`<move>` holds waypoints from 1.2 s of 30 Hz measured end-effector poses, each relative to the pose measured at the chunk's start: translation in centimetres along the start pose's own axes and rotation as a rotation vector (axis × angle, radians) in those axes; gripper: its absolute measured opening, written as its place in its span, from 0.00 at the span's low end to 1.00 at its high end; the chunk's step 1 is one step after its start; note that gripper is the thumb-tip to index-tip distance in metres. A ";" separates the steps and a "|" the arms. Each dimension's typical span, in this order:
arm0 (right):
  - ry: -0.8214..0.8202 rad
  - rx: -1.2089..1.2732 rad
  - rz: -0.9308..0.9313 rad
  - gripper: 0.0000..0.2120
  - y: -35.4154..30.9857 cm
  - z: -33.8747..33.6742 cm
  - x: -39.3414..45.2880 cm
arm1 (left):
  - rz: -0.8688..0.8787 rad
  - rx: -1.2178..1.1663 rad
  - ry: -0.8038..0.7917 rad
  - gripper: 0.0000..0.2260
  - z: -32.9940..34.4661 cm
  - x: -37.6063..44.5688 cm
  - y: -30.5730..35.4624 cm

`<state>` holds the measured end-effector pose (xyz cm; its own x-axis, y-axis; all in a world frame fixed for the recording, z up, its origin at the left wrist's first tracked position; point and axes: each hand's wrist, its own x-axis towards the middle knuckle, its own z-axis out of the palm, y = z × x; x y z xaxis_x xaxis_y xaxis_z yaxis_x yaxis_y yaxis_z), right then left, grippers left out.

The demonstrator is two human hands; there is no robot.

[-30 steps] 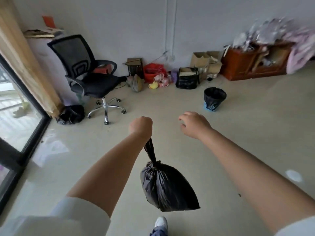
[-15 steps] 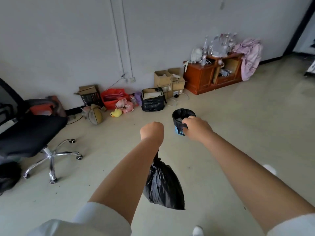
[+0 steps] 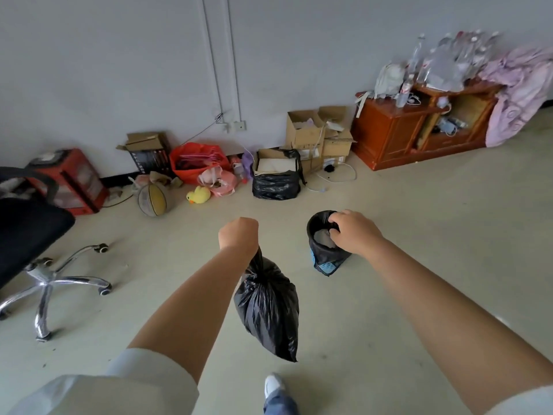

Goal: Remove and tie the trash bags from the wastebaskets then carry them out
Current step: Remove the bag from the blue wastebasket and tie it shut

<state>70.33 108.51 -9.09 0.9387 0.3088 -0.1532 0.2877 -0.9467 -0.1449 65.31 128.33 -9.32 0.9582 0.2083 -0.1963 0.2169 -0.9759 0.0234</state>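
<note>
1. Since the earlier frame, the right hand [image 3: 354,232] has been brought onto the rim of the small black-lined blue wastebasket [image 3: 325,245], fingers curled.
2. A tied black plastic trash bag [image 3: 267,305] is held by the fisted left hand [image 3: 238,233].
3. A chrome-based black office chair [image 3: 36,250] is left standing well apart.

Glossy crinkled plastic trash bag [image 3: 269,307], shiny chrome chair base [image 3: 51,283], w/ varnished wood cabinet [image 3: 398,133]

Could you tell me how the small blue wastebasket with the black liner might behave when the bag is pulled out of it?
The small blue mesh wastebasket looks light, so it may lift or tip with its black plastic liner. The liner looks thin and floppy, likely to stretch rather than slide out cleanly. With the left hand gripping the tied black trash bag, only the right hand is free to steady it.
</note>
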 end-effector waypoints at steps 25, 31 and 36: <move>-0.461 0.095 -0.081 0.18 18.6 19.7 56.0 | -0.110 0.022 -0.445 0.13 20.7 54.4 11.4; -0.584 0.076 -0.102 0.18 22.8 29.6 59.9 | -0.171 0.000 -0.526 0.13 31.8 59.3 12.8; -0.673 0.020 -0.085 0.17 26.4 34.2 58.8 | -0.281 -0.141 -0.523 0.18 38.0 57.8 15.0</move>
<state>126.60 104.82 -55.33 0.5886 0.3783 -0.7145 0.3460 -0.9166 -0.2003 116.88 123.24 -57.53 0.6496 0.3622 -0.6685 0.5051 -0.8628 0.0234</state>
